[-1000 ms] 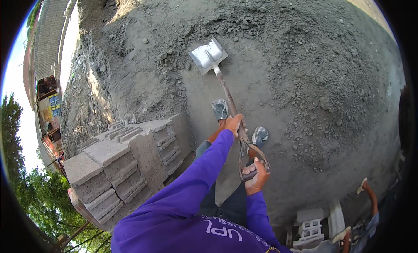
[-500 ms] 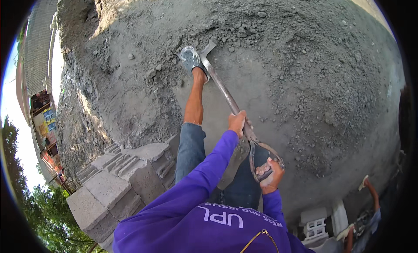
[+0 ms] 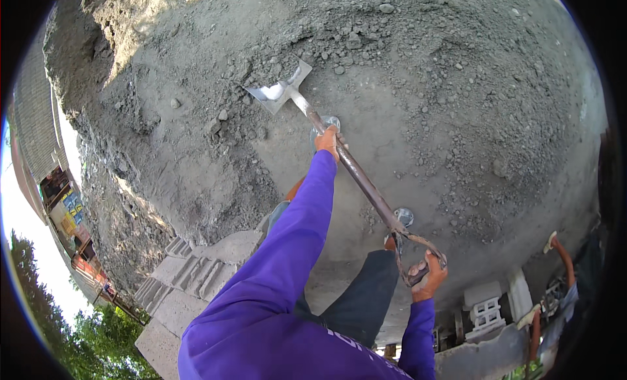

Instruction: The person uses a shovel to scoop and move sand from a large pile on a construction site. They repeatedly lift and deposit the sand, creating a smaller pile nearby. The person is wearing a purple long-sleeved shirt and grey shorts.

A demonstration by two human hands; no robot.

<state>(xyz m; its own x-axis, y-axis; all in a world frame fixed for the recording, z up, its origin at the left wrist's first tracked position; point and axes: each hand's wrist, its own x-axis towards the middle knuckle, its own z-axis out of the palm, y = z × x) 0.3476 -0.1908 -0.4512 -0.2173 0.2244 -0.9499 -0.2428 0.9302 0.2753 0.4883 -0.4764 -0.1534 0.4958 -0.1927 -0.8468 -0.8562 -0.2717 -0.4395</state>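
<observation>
At the far left, stacked grey concrete blocks [image 3: 186,282] sit close beside the person's legs, near enough to catch a heel if the stance shifts backward. Further right, the shovel's metal blade [image 3: 277,89] is driven into the foot of the grey gravel-and-sand heap [image 3: 424,73], with loose material lying on its upper edge; a steep lift could spill the load, or the slope above could slump onto the blade. The left hand [image 3: 328,140] is closed around the shaft [image 3: 356,174] well down toward the blade, and a foot in a grey shoe [image 3: 326,124] shows just behind it, so a slip of the blade could strike that foot. The right hand [image 3: 428,275] is wrapped fully around the D-shaped grip [image 3: 418,249]; dust there could loosen the hold. At the far right, hollow concrete blocks [image 3: 486,301] stand on the ground.
</observation>
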